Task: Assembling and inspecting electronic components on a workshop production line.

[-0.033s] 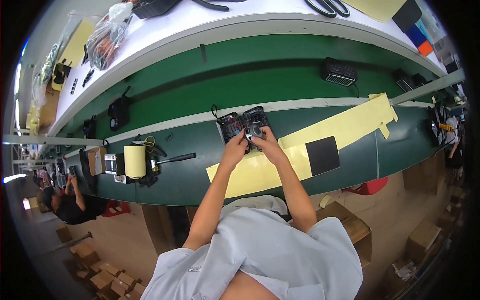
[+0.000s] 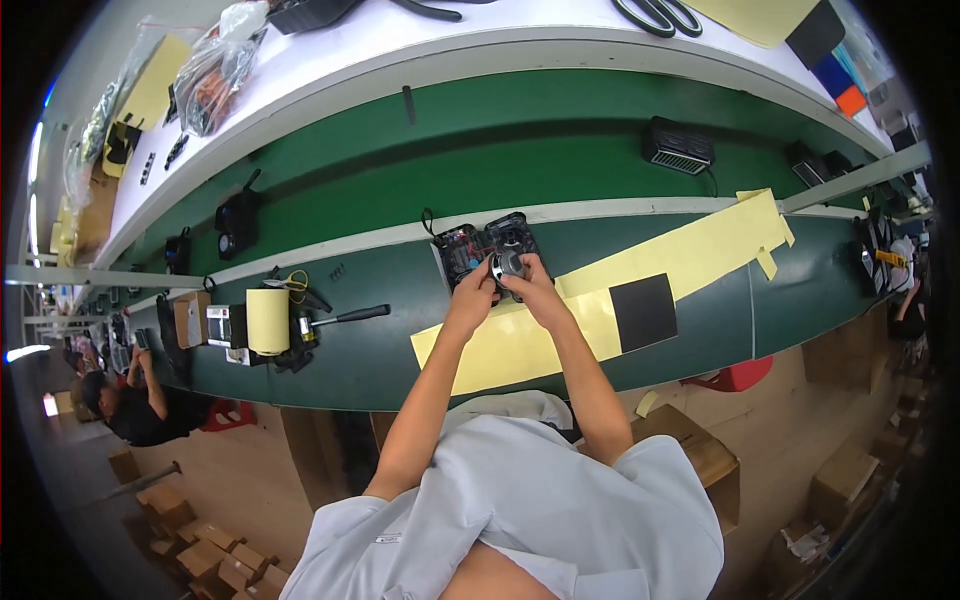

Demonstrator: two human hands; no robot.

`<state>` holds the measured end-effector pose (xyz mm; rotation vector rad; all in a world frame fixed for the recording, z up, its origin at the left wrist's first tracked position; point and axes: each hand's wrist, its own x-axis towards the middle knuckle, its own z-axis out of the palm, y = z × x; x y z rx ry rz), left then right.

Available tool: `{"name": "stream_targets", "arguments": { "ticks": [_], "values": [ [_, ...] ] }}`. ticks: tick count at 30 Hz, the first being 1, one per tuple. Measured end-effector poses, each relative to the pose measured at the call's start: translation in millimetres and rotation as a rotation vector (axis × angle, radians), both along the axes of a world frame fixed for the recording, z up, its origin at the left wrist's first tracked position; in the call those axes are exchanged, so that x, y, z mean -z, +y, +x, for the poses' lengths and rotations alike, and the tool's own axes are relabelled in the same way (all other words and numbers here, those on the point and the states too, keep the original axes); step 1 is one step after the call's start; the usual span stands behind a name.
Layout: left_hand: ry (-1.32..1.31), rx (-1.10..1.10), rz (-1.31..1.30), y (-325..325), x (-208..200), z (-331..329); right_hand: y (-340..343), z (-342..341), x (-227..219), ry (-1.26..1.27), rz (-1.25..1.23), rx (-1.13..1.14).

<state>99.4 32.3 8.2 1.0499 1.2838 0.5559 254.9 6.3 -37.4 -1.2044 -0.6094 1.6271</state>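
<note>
Centre of frame: fingers of the left hand (image 2: 472, 298) and right hand (image 2: 537, 288) grasp a round grey-and-black part (image 2: 507, 264) from both sides, at the lower edge of the opened black device casing (image 2: 462, 246) on the dark green table (image 2: 370, 362); judged best kept steady, with light, even pressure.

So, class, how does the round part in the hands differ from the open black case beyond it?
Size: the round part is smaller than the open case.
Shape: the round part looks circular; the open case shows two boxy halves.
Pose: the left hand and right hand grip the round part, while the open case lies on the green bench.
Both appear near the middle of the view.
</note>
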Motion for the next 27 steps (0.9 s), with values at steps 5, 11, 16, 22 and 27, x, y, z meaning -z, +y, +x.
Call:
{"name": "stream_targets", "arguments": {
  "ticks": [5,11,16,22,27],
  "values": [
    [0.183,0.11,0.173,-8,-8,8,-2,4,0,-0.077,0.114,-0.044],
    [0.731,0.126,0.877,-19,8,-13,-2,28,-16,-1.198,0.413,-0.244],
    [0.767,0.295,1.035,-44,24,-7,3,42,8,-1.566,0.54,-0.431],
    [0.692,0.396,0.768,-73,45,1,7,35,-9,-1.551,0.585,-0.567],
    [0.832,0.431,0.992,-82,44,8,12,39,-9,-1.584,0.549,-0.721]
  ]
}}
